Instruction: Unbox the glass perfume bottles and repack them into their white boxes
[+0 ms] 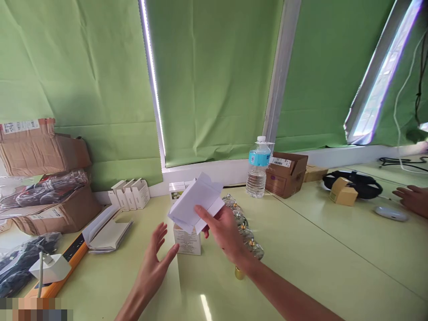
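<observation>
The right hand (pixel 224 232) is pinching a folded white paperboard carton (pixel 195 203) between thumb and fingers, holding it up in the air. The left hand (pixel 155 263) is hanging open just left of it, fingers spread, touching nothing. Directly below the held carton and between the two hands, an upright white carton (pixel 187 240) with printed text is standing on the pale green table (pixel 301 249).

Just beyond the right hand, a row of glass bottles (pixel 244 223) with gold fittings is lying on the table, and a loose gold cap (pixel 239 273) is standing just below that wrist. Farther ahead of the right hand, a plastic water bottle (pixel 258 169) is holding clear water, beside a closed cardboard box (pixel 286 174).

Well left of the left hand, three white cartons (pixel 129 194) are standing in a row, and flattened white cartons (pixel 109 229) are lying nearby. Beyond them, plastic-wrapped items (pixel 50 189) are resting on a cardboard box (pixel 63 214), under another opened cardboard box (pixel 43 147).

Well right of the right hand, another person's hand (pixel 413 200) is resting near a white computer mouse (pixel 391 214).
</observation>
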Action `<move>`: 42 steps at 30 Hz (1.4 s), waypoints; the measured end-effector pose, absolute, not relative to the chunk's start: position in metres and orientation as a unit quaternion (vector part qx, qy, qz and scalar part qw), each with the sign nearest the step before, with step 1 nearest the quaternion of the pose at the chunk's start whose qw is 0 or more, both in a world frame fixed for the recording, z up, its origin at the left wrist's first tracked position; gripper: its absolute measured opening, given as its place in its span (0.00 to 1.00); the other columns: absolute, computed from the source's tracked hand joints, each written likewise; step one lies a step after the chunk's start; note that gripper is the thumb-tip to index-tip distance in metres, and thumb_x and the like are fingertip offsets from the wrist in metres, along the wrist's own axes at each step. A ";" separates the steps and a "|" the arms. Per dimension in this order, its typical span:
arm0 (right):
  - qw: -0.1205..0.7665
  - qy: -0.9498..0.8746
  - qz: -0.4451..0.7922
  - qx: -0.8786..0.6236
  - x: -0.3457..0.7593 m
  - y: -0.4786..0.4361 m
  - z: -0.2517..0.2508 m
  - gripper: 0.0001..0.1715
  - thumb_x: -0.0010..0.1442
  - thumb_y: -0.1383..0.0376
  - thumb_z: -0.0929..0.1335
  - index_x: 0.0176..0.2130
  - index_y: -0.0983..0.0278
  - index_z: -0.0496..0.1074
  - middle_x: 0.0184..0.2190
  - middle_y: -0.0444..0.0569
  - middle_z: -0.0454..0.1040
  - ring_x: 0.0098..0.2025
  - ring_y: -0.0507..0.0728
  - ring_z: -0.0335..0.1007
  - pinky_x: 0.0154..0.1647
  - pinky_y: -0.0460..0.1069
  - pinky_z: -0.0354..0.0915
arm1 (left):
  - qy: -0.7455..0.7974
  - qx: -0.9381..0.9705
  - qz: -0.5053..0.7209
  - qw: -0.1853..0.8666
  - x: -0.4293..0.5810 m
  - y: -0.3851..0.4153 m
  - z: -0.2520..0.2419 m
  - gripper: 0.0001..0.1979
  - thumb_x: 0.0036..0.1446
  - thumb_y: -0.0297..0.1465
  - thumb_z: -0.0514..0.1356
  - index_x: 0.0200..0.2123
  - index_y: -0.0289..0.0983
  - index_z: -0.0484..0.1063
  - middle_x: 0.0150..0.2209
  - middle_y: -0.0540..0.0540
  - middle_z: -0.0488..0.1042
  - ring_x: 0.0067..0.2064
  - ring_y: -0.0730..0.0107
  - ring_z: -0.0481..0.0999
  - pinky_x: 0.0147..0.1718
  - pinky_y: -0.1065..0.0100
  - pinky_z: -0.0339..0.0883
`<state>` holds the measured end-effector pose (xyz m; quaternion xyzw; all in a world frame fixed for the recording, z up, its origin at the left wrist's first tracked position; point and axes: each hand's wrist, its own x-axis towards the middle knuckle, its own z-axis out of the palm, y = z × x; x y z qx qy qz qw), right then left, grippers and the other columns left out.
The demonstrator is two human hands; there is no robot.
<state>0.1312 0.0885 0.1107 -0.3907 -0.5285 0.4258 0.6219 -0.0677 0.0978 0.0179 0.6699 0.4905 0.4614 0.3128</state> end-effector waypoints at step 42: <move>0.434 -0.696 0.416 -0.391 0.153 0.096 0.112 0.18 0.57 0.55 0.70 0.43 0.64 0.76 0.37 0.50 0.80 0.36 0.57 0.75 0.33 0.49 0.69 | 0.400 0.732 0.425 0.351 -0.079 0.077 0.025 0.17 0.62 0.37 0.58 0.51 0.46 0.56 0.52 0.47 0.74 0.52 0.63 0.76 0.53 0.59 0.70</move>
